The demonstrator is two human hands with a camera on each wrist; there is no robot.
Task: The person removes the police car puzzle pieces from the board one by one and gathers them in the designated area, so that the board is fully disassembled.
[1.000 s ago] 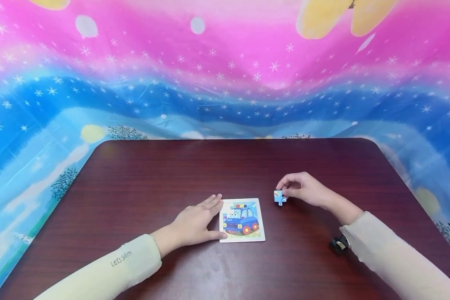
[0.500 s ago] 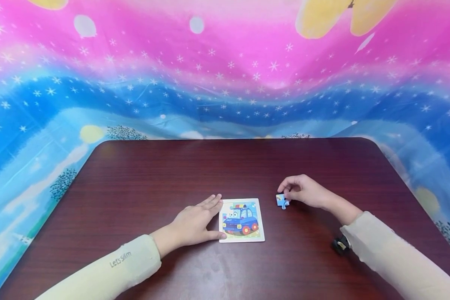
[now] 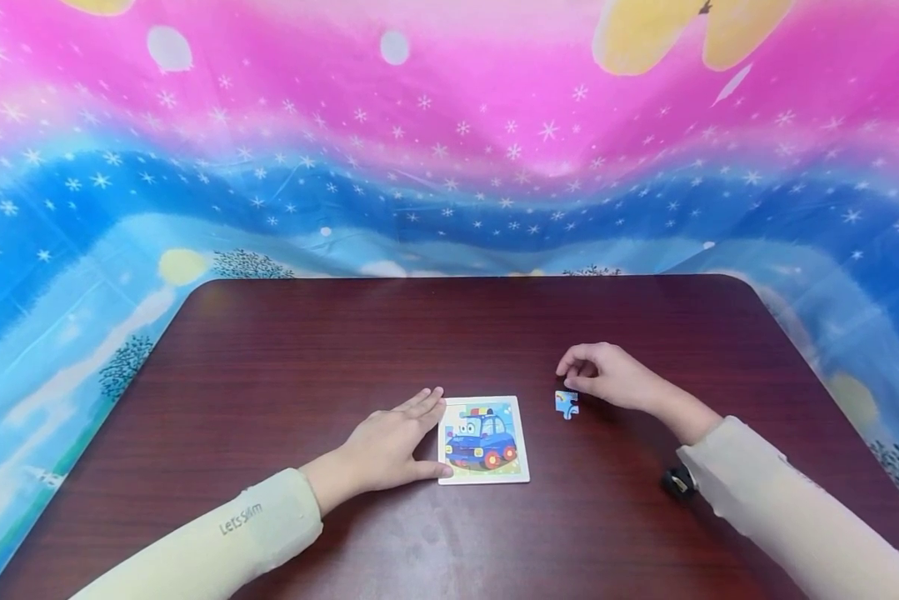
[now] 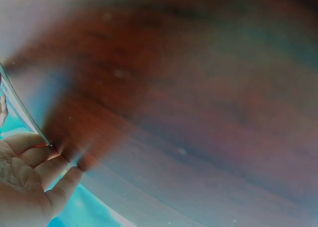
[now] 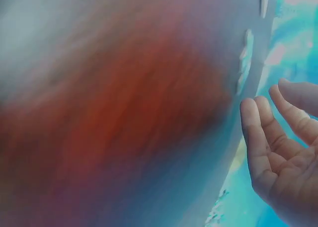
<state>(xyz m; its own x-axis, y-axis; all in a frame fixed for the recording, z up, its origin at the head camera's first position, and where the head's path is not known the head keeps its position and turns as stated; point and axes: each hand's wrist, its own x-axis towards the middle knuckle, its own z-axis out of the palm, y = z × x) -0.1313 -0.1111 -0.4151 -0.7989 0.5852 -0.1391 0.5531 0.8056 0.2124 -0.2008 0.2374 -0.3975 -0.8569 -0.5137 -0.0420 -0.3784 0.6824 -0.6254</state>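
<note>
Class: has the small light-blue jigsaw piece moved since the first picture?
Yes. Judged against the white-framed square car puzzle, the jigsaw piece has shifted slightly right, away from it, and down the head view.

Left sleeve (image 3: 182, 537): long, pale cream. Lettering (image 3: 242, 518): dark, running lengthwise near the wrist; appears to read "Let's Slim", characters partly blurred. Left cuff (image 3: 297, 502): rounded edge, slightly greyer than the forearm section. Right sleeve (image 3: 809, 512): long, matching pale cream. Right cuff (image 3: 719, 462): beige-grey, wrinkled. Black unit (image 3: 677, 482): compact, projecting beside the right cuff, with a small pale highlight; details too small to read. Left hand (image 3: 385, 450) and right hand (image 3: 617, 379): bare beyond the cuffs; creases visible across the palms.
</note>
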